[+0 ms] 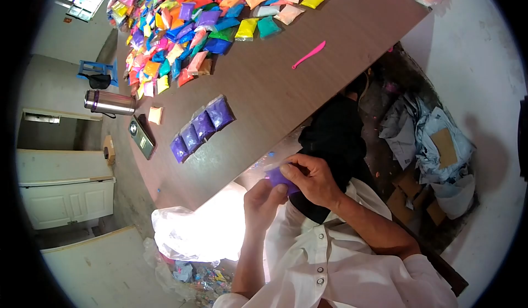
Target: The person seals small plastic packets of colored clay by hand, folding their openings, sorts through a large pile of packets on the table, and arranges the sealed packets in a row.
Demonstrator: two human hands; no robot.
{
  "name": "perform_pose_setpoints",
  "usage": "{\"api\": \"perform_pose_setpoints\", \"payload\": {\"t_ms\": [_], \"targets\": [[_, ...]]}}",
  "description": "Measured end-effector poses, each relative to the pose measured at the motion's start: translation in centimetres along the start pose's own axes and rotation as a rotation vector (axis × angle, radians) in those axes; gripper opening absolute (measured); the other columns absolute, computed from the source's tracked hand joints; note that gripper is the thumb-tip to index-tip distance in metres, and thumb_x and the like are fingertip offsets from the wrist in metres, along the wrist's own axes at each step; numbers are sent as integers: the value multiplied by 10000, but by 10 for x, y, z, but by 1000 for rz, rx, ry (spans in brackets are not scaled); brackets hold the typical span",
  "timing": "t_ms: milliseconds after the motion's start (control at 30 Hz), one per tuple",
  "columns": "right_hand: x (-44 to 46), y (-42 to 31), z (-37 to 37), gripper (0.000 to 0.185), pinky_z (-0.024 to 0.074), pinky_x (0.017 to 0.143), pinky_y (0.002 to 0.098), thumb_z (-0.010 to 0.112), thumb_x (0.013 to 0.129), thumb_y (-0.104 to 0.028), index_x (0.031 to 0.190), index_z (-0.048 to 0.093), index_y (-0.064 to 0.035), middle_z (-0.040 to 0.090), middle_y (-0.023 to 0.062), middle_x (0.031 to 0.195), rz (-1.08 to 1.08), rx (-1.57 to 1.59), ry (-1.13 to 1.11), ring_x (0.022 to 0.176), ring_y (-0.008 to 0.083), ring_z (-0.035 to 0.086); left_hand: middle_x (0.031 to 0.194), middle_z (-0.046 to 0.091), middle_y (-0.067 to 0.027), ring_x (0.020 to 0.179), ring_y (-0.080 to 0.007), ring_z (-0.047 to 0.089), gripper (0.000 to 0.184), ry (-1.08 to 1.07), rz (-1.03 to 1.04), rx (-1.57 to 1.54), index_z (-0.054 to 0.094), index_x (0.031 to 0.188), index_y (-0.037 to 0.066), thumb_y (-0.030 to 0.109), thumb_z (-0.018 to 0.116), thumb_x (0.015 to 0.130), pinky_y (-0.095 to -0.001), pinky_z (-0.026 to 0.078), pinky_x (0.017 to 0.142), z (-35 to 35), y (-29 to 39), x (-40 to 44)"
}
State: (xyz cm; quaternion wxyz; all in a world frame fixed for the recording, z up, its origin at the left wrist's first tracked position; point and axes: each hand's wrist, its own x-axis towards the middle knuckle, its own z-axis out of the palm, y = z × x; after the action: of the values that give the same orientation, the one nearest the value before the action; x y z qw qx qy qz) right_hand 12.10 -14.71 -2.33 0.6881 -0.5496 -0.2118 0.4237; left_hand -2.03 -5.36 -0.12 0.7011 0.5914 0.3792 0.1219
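In front of my lap, a small purple packet [282, 178] in clear plastic is pinched between both hands. My left hand [264, 199] grips its lower left side, with the thumb on top. My right hand [312, 177] holds the upper right edge between thumb and curled fingers, which partly hide the packet. On the brown table [264, 93] beyond them lies a slanting row of several purple packets [202, 125], side by side and touching.
Many coloured packets [212, 19] are heaped at the table's far side. A pink plastic tool [309, 55], a phone [142, 137], a peach packet [155, 115] and a steel flask [110, 102] lie on it. White plastic bags [192, 233] hang left; crumpled packaging [434, 137] lies right.
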Motion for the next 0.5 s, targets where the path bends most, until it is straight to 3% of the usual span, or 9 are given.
{"api": "perform_pose_setpoints", "payload": {"t_ms": [100, 167, 367, 500], "targets": [[-1, -1, -1, 226, 513, 723, 252, 641, 1009, -182, 1061, 694, 32, 675, 37, 904, -4, 10, 39, 816, 84, 618, 851, 702, -72, 736, -120, 639, 184, 46, 37, -104, 683, 1014, -21, 149, 736, 966, -258, 529, 659, 11, 2, 0], [-1, -1, 0, 190, 492, 704, 208, 665, 1020, -166, 1073, 712, 9, 680, -18, 899, -42, 30, 53, 795, 36, 589, 863, 706, -69, 735, -122, 649, 183, 37, 29, -60, 676, 1011, -24, 134, 749, 953, -256, 539, 663, 10, -1, -1], [-3, -1, -4, 189, 481, 698, 204, 654, 1026, -163, 1098, 712, 2, 672, -28, 900, 71, 166, 42, 788, 35, 583, 890, 711, -71, 744, -118, 656, 221, -5, 6, -17, 673, 1044, -31, 134, 772, 935, -260, 552, 694, 6, 4, -2], [-3, 0, -2, 188, 482, 698, 206, 649, 1023, -154, 1103, 713, 3, 674, -27, 907, 34, 100, 54, 792, 37, 581, 888, 710, -67, 756, -114, 653, 206, 1, 35, -33, 673, 1041, -32, 135, 752, 949, -267, 554, 705, 9, 6, -2]]}}
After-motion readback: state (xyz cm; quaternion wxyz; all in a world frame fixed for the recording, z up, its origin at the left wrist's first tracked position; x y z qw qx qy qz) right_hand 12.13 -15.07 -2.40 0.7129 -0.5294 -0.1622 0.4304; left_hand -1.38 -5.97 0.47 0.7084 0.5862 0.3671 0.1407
